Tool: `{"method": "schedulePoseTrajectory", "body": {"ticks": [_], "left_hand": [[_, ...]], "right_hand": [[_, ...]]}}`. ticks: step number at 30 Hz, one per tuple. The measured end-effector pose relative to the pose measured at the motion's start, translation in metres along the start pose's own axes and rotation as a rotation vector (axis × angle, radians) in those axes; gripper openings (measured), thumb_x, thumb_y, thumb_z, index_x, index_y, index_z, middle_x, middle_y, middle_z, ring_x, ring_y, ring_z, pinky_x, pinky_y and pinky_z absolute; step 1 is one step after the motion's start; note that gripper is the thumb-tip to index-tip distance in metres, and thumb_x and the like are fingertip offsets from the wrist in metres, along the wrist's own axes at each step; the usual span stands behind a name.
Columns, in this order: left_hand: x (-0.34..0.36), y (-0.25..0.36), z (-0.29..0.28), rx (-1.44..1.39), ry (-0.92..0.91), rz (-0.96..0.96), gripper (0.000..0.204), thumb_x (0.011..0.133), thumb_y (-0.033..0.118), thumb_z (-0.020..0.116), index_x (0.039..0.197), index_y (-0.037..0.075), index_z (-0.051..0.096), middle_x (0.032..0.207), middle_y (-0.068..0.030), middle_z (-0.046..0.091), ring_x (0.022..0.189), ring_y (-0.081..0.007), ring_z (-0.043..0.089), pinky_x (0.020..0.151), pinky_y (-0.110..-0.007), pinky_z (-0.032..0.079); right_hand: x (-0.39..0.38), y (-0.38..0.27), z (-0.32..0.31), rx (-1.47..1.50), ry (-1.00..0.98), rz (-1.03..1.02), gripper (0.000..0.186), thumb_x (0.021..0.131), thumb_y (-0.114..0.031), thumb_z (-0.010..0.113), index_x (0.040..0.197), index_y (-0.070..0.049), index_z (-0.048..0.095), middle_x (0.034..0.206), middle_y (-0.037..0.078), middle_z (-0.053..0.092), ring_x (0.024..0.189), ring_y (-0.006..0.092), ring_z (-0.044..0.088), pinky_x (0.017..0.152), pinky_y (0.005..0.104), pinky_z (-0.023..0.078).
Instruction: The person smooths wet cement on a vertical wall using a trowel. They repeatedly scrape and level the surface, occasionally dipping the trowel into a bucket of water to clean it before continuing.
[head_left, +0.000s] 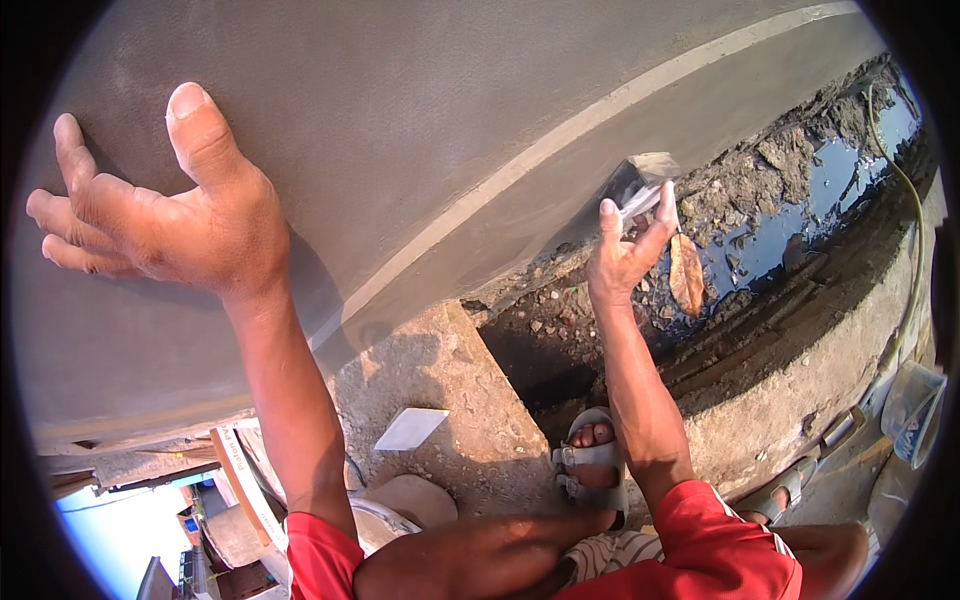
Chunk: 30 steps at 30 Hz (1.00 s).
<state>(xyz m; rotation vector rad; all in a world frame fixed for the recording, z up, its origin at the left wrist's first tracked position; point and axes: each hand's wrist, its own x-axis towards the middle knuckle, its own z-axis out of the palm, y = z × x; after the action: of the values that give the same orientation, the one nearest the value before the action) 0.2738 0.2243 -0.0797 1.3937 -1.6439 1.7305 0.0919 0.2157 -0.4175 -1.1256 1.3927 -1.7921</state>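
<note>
My left hand (185, 210) is open, fingers spread, against or very near the smooth grey plastered wall (400, 110); the exact contact is hard to tell. Lower on the wall, below a pale raised band (560, 140), my right hand (630, 255) grips a flat smoothing tool (625, 185) with a shiny dark face and a whitish part near the fingers. The tool lies close against the wall's lower strip. My fingers partly hide its handle, so its exact kind does not show. A dry brown leaf (686, 276) is just beside this hand.
A ditch with dark water (770, 240) and rubble runs along the wall's foot. My sandalled foot (590, 455) stands by its concrete edge. A white tile-like piece (412, 429) lies on the slab (440, 365). A clear bucket (912, 412) and a hose (915, 220) are at the right.
</note>
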Motion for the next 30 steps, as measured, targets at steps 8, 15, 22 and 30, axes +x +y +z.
{"method": "schedulePoseTrajectory", "body": {"ticks": [8, 15, 22, 30], "left_hand": [[0.0, 0.01, -0.003, -0.038, 0.015, -0.054, 0.068, 0.086, 0.042, 0.069, 0.14, 0.006, 0.048, 0.144, -0.0132, 0.049, 0.149, -0.0416, 0.019, 0.121, -0.062, 0.003], [-0.003, 0.017, -0.004, 0.006, -0.007, -0.137, 0.066, 0.088, 0.041, 0.067, 0.144, 0.013, 0.047, 0.15, -0.0218, 0.041, 0.151, -0.0405, 0.016, 0.12, -0.062, 0.006], [-0.001, 0.016, -0.01, 0.069, -0.028, -0.141, 0.064, 0.089, 0.042, 0.064, 0.145, 0.017, 0.046, 0.157, -0.0275, 0.027, 0.151, -0.0424, 0.011, 0.12, -0.063, 0.009], [0.005, 0.029, -0.009, 0.03, -0.009, -0.115, 0.06, 0.092, 0.038, 0.061, 0.145, 0.015, 0.045, 0.156, -0.0237, 0.031, 0.152, -0.0408, 0.01, 0.121, -0.061, 0.008]], "right_hand": [[-0.029, -0.068, 0.024, 0.127, -0.173, -0.463, 0.074, 0.074, -0.007, 0.083, 0.139, -0.026, 0.053, 0.141, 0.023, 0.04, 0.132, 0.0414, 0.041, 0.105, 0.0552, 0.038], [0.021, 0.039, -0.02, -0.116, -0.075, -0.363, 0.078, 0.081, -0.014, 0.081, 0.146, -0.008, 0.038, 0.145, 0.027, 0.038, 0.139, 0.0437, 0.034, 0.113, 0.0562, 0.032], [0.11, -0.018, -0.007, 0.072, 0.12, -0.203, 0.067, 0.093, -0.022, 0.071, 0.151, -0.008, 0.04, 0.143, 0.022, 0.036, 0.134, 0.0348, 0.039, 0.11, 0.0479, 0.037], [0.045, 0.074, -0.028, -0.015, 0.084, 0.094, 0.07, 0.088, -0.017, 0.074, 0.146, -0.002, 0.038, 0.144, 0.022, 0.039, 0.135, 0.0363, 0.04, 0.113, 0.0468, 0.033]]}}
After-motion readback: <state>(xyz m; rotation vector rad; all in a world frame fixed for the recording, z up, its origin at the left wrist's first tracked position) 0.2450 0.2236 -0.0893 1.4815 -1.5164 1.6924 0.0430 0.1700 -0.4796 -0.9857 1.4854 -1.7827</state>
